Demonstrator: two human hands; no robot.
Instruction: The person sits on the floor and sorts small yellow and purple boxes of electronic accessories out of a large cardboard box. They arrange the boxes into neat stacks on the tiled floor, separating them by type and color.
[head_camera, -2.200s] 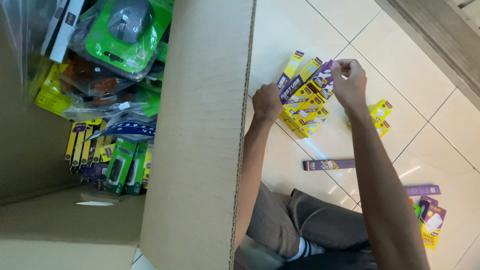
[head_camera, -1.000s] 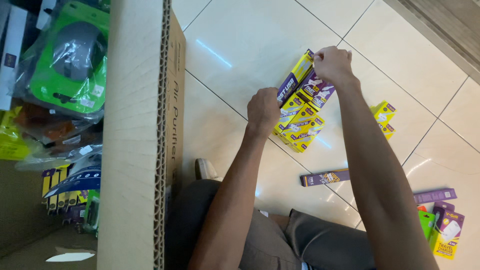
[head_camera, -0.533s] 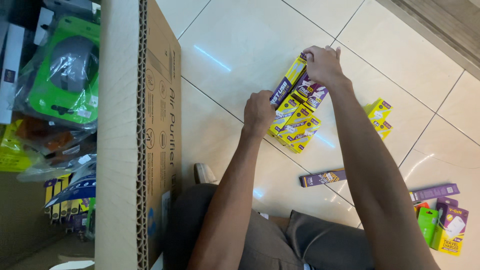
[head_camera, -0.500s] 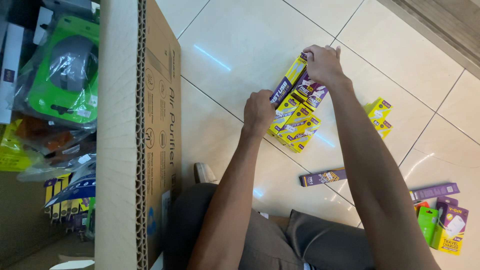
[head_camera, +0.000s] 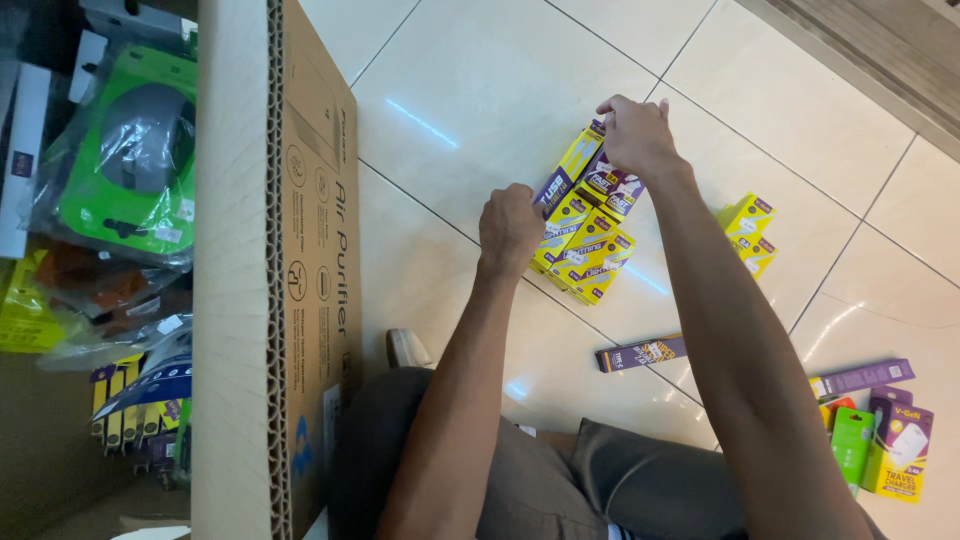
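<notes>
Cluster of yellow-and-purple boxes (head_camera: 585, 235) on the tiled floor (head_camera: 480, 90), right of the cardboard carton (head_camera: 270, 290): right hand (head_camera: 635, 135), now moved to the far edge, pinches a top box; left hand (head_camera: 510, 225), curled, still steadies the left side.

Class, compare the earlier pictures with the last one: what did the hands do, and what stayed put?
The right hand came down from above onto the top of the stack of yellow and purple boxes; the left hand closed in on its near side. The cardboard box and loose purple box stayed.
</notes>
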